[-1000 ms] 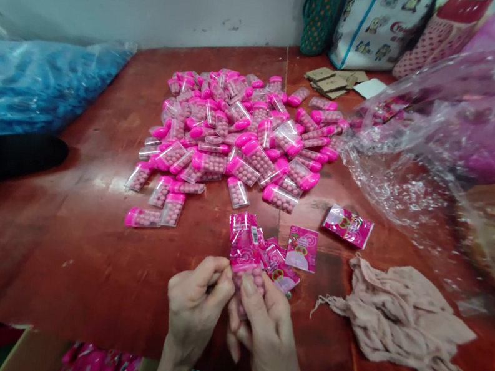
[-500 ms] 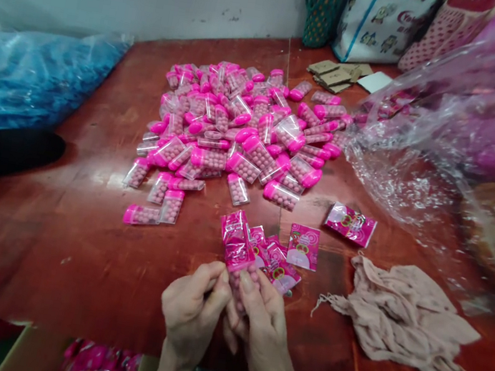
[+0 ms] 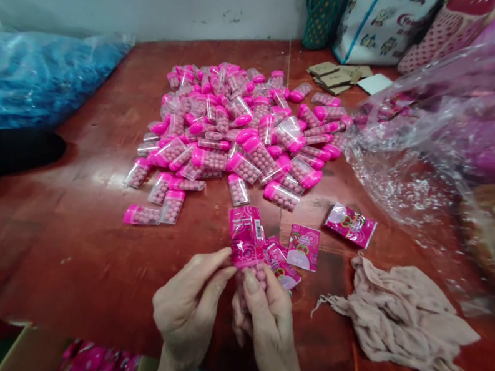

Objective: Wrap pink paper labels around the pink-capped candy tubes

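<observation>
Above table (image 3: 70, 282), right fingers (image 3: 252, 282) gripping tube (image 3: 263, 279) — left fingers (image 3: 216, 285) ajar, by wrapper (image 3: 246, 236)

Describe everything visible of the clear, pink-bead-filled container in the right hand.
The clear, plastic-looking container holds round pink beads and lies tilted in the bare right hand, which covers much of it. Its upper end meets a glossy magenta printed wrapper; a cap cannot be made out. Fingertips of the bare left hand are beside that end; contact is unclear.

Held container (image 3: 241, 284) partly hidden by right hand (image 3: 270, 316), blue bag (image 3: 32, 80) cut off at left
</observation>
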Tool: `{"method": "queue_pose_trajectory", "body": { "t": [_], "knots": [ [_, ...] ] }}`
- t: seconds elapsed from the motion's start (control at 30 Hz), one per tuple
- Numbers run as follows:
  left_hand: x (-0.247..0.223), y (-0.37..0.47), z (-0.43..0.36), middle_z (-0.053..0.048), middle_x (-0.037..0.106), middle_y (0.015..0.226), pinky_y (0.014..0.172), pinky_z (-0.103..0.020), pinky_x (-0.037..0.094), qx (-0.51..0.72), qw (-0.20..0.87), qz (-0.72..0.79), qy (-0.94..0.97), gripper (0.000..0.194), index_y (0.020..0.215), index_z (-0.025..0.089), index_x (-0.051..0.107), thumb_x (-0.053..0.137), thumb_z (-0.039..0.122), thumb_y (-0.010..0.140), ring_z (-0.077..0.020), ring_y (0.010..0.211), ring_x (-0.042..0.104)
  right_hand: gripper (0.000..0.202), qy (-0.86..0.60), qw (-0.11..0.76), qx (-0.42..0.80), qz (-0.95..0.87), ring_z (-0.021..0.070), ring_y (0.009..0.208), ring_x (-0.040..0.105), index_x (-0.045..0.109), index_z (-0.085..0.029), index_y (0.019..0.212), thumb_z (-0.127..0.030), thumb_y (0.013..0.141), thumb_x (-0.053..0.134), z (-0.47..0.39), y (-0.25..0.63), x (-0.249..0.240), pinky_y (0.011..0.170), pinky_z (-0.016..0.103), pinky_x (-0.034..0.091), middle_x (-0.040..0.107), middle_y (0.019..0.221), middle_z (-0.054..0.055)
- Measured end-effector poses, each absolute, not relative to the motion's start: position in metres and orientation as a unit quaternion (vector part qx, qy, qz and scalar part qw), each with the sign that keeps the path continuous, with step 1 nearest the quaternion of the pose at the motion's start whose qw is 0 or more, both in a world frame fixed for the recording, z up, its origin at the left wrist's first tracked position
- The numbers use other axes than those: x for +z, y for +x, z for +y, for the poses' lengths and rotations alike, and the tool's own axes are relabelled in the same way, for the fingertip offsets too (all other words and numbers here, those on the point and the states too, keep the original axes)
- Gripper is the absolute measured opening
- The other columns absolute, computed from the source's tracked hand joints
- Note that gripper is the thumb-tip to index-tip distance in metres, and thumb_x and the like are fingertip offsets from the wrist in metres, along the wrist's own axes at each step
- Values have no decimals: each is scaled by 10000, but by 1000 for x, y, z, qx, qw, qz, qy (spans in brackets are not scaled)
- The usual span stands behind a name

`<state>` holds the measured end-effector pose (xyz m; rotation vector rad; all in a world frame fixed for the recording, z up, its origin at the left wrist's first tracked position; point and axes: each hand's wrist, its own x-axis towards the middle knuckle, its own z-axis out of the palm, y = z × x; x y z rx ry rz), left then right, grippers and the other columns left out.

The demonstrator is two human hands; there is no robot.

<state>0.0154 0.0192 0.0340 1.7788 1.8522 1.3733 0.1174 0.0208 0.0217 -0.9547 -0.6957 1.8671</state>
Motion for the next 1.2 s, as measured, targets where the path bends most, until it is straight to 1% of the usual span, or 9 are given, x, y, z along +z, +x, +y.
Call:
{"method": "queue_pose_trajectory", "body": {
  "t": [0.1,0.23,0.33,0.43,0.57,0.7,0.8,0.93,1.2],
  "knots": [
    [41,6,29,-34,670,872,728,-260,504,454,109,540,701,362,1005,173,664,608,-42,719,-143,800,619,247,-397,443,748,-295,26,377,304,410,-193,756,-374,924,412,21,119,22,344,136,264,400,518,-92],
    [51,-9,43,-85,662,841,718,-269,511,406,94,463,782,305,984,90,641,593,-58,722,-158,792,618,237,-411,430,733,-330,27,403,322,412,-195,761,-361,929,412,22,123,23,364,138,268,405,548,-85],
    [58,-16,50,-89,659,828,736,-255,512,348,76,437,826,247,973,74,610,573,-29,751,-152,784,619,240,-425,420,723,-347,28,414,324,418,-194,769,-368,933,398,22,124,22,372,144,270,403,566,-80],
    [62,-17,51,-96,653,852,756,-270,512,296,45,420,857,237,1005,82,573,519,-6,792,-162,812,613,245,-428,418,720,-352,31,417,327,409,-196,768,-370,939,381,21,122,22,374,149,268,397,566,-80],
    [60,-12,50,-88,629,842,730,-295,509,240,37,434,868,208,987,107,548,478,13,815,-178,802,599,228,-434,421,715,-349,35,422,338,411,-199,782,-362,939,383,19,120,23,381,154,284,401,571,-80],
    [55,-6,50,-36,562,752,624,-271,476,208,87,480,848,152,875,139,524,443,18,832,-145,670,552,224,-437,429,704,-359,43,431,353,432,-197,803,-363,941,372,18,120,20,384,158,300,414,569,-74],
    [52,-4,51,-13,503,709,556,-240,438,216,124,511,823,116,822,140,495,431,48,850,-118,601,504,235,-438,434,699,-362,42,403,348,435,-197,798,-372,939,369,18,119,16,367,161,294,414,546,-78],
    [49,-4,49,-7,486,725,563,-228,431,216,146,531,806,104,814,146,475,432,57,849,-108,605,500,232,-451,436,695,-350,42,394,355,452,-195,815,-384,931,386,18,115,11,362,161,297,419,542,-79],
    [40,-4,42,7,498,711,539,-212,438,241,138,561,780,103,807,174,465,424,89,847,-102,583,510,245,-506,436,657,-349,68,419,368,464,-193,775,-387,913,408,7,105,4,371,180,301,418,534,-63]
  ]
}}
